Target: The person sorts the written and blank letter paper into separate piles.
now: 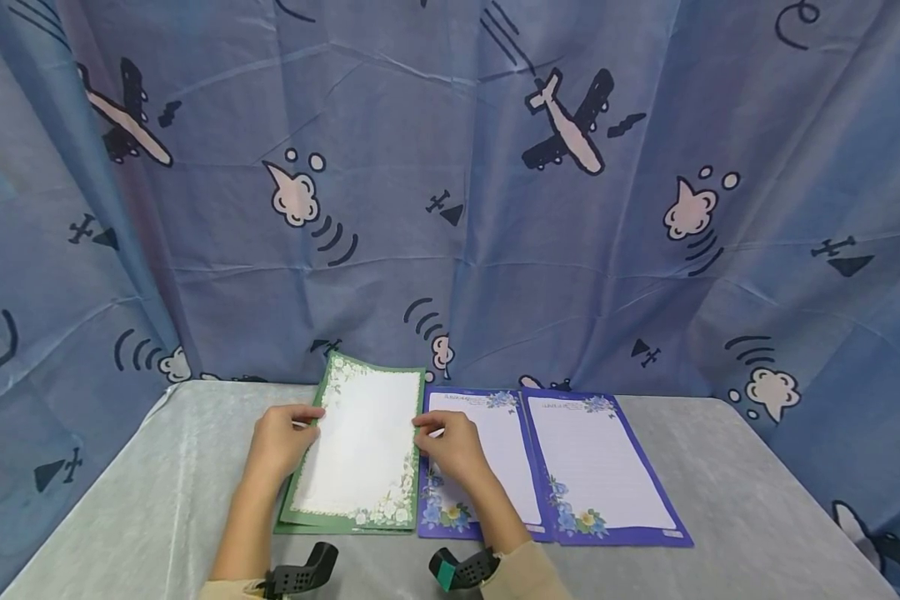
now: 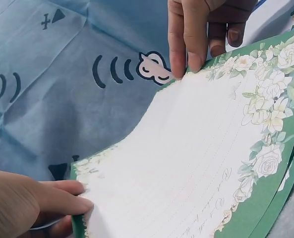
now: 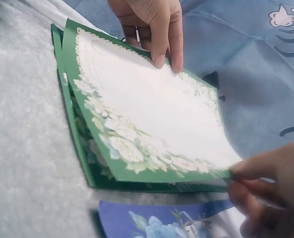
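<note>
A green-bordered sheet of letter paper (image 1: 367, 442) with white flowers along its edges is held by both hands, its far end lifted. My left hand (image 1: 281, 437) pinches its left edge between thumb and fingers. The right edge is pinched by my right hand (image 1: 450, 442). Beneath it lies more green paper (image 3: 77, 148), mostly covered; the right wrist view shows a gap between the two. Under my right forearm is a purple-bordered sheet (image 1: 487, 450) with blue flowers, partly hidden by hand and arm.
A second purple-bordered sheet (image 1: 600, 467) lies to the right of the first. All the paper is on a table with a pale grey cloth (image 1: 742, 500). A blue curtain (image 1: 390, 208) printed with planes and clouds hangs behind the table.
</note>
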The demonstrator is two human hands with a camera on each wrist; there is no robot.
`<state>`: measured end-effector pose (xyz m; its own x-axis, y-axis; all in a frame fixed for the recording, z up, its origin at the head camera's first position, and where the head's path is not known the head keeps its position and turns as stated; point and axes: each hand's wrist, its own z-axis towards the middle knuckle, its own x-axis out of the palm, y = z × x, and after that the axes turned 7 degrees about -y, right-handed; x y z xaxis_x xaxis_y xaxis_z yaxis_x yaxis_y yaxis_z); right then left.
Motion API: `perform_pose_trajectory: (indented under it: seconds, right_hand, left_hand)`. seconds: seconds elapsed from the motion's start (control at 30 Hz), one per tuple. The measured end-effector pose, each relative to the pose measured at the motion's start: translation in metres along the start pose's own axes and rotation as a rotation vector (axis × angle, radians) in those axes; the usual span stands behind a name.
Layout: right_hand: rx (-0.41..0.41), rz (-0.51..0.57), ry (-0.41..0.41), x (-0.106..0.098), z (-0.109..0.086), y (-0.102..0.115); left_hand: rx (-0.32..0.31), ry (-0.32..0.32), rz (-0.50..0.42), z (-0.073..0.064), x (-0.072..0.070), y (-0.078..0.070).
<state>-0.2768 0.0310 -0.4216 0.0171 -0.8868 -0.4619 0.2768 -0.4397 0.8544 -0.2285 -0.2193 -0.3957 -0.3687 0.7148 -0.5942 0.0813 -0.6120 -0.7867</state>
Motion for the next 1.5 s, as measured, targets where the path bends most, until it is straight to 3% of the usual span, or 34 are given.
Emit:
perform_pose_trajectory:
  seconds: [0.6, 0.97, 1.5]
  right_hand:
    - [-0.005, -0.091, 0.007, 0.009, -0.004, -0.012]
    - [-0.057, -0.236, -0.034, 0.016, -0.006, -0.014]
    - [-0.119, -0.440, -0.021, 0.023, -0.014, -0.007]
  left_hand:
    - [-0.016, 0.021, 0.025, 0.003, 0.009, 0.015]
    - [-0.026, 0.020, 0.052, 0.002, 0.012, 0.019]
    - [-0.018, 0.027, 0.131, 0.002, 0.012, 0.022]
